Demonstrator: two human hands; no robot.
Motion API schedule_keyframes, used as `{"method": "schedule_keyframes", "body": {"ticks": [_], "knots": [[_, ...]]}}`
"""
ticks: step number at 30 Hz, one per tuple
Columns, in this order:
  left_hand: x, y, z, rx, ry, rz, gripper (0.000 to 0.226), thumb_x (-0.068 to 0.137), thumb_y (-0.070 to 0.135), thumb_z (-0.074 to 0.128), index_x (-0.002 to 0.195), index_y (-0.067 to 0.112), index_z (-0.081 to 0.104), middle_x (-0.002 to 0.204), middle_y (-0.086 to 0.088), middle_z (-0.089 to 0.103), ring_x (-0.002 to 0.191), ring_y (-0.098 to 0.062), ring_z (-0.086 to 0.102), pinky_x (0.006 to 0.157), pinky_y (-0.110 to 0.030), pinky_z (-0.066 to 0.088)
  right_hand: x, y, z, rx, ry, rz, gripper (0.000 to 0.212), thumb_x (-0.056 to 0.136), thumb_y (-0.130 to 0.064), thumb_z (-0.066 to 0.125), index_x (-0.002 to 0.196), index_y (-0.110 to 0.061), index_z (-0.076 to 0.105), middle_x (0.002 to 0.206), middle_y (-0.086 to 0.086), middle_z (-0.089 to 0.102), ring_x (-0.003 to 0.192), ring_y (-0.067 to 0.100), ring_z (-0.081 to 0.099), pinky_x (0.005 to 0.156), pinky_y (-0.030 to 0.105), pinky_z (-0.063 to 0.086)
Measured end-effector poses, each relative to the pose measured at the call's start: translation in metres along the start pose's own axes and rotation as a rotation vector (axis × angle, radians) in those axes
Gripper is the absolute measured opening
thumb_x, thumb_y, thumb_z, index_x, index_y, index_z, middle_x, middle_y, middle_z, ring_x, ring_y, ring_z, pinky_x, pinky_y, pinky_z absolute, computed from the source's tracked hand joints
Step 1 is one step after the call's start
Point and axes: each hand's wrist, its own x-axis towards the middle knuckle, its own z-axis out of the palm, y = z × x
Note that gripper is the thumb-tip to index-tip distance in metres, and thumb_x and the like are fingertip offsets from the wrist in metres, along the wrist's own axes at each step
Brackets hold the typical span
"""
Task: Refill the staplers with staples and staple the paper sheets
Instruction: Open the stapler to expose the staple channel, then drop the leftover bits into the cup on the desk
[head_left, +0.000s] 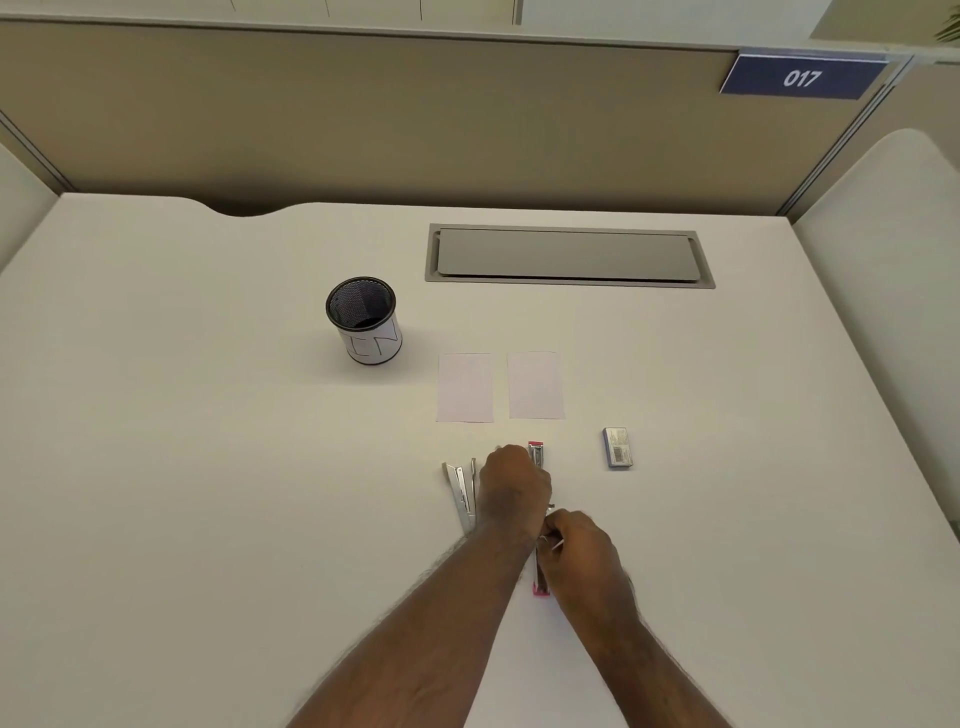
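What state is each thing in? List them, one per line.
Pink stapler: swung open flat, both hands on it.
Silver stapler: open, lying untouched.
Staple box: lying flat, apparently closed.
Two paper sheets: flat, side by side, apart.
Mesh cup: upright.
Left hand: grips the pink stapler.
Right hand: fingers curled at the stapler.

Blue sign (802, 77), far right on the partition: white numerals "017". Mesh pen cup (363, 319), left of centre: white paper label with handwritten strokes, not legible. Staple box (617, 448), right: barcode label, print too small to read.
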Motion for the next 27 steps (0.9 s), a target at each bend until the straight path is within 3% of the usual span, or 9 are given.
{"method": "schedule_keyframes", "body": {"ticks": [2,4,6,11,17,19,22,27], "knots": [[0.0,-0.001,0.001,0.027,0.008,0.011,0.016,0.087,0.013,0.052,0.073,0.01,0.059,0.079,-0.011,0.064,0.086,-0.024,0.065,0.06,-0.024,0.036,0.001,0.0,-0.001,-0.008,-0.015,0.005,0.011,0.097,-0.031,0.051,0.099,-0.026,0.06,0.096,-0.007,0.064,0.071,0.01,0.059,0.071,0.017,0.049],[0.0,-0.002,0.003,0.067,0.016,0.034,0.02,0.089,0.015,0.05,0.069,0.015,0.049,0.069,-0.004,0.05,0.091,-0.022,0.064,0.067,-0.025,0.04,0.0,-0.001,-0.002,-0.006,-0.016,-0.003,0.008,0.096,-0.031,0.052,0.096,-0.026,0.059,0.095,-0.007,0.063,0.075,0.012,0.06,0.074,0.023,0.051],[0.001,-0.003,0.003,0.08,0.023,0.063,0.015,0.091,0.017,0.049,0.076,0.017,0.051,0.071,0.0,0.042,0.095,-0.021,0.064,0.075,-0.026,0.044,0.0,-0.002,-0.004,-0.01,-0.02,-0.014,0.01,0.096,-0.031,0.053,0.099,-0.024,0.06,0.097,-0.005,0.064,0.08,0.013,0.061,0.078,0.025,0.052],[-0.002,-0.009,0.002,0.005,0.08,0.116,0.023,0.093,0.022,0.052,0.103,0.007,0.065,0.107,-0.009,0.062,0.1,-0.025,0.061,0.084,-0.03,0.044,0.0,0.001,-0.012,0.03,-0.023,0.002,0.015,0.094,-0.03,0.055,0.105,-0.023,0.063,0.104,-0.005,0.068,0.085,0.01,0.06,0.082,0.025,0.052],[-0.004,-0.02,-0.014,-0.054,0.191,0.296,0.022,0.092,0.019,0.05,0.104,0.012,0.068,0.104,-0.005,0.062,0.097,-0.024,0.06,0.082,-0.033,0.047,-0.004,0.006,-0.029,0.094,0.056,-0.017,0.028,0.093,-0.032,0.06,0.117,-0.02,0.067,0.115,-0.004,0.07,0.089,0.006,0.063,0.086,0.024,0.051],[-0.003,-0.031,-0.023,-0.007,0.253,0.346,0.025,0.091,0.018,0.051,0.109,0.014,0.068,0.109,-0.004,0.062,0.103,-0.023,0.057,0.082,-0.034,0.049,-0.004,0.006,-0.037,0.12,0.1,-0.029,0.027,0.092,-0.032,0.062,0.115,-0.021,0.069,0.113,-0.005,0.072,0.088,0.004,0.066,0.084,0.021,0.053],[-0.001,-0.052,-0.038,0.081,0.331,0.397,0.027,0.087,0.015,0.054,0.112,0.014,0.067,0.111,-0.003,0.062,0.104,-0.025,0.056,0.083,-0.036,0.05,-0.006,-0.001,-0.049,0.209,0.187,-0.1,0.015,0.088,-0.024,0.068,0.101,-0.031,0.071,0.102,-0.011,0.072,0.072,-0.008,0.064,0.063,0.002,0.045],[0.01,-0.095,-0.062,0.261,0.358,0.355,0.045,0.087,0.023,0.054,0.131,0.017,0.057,0.141,-0.003,0.051,0.132,-0.024,0.045,0.112,-0.045,0.028,0.002,-0.026,-0.065,0.206,0.27,-0.242,0.02,0.086,-0.019,0.07,0.096,-0.036,0.068,0.092,-0.019,0.059,0.075,-0.001,0.06,0.062,0.005,0.042]]}}
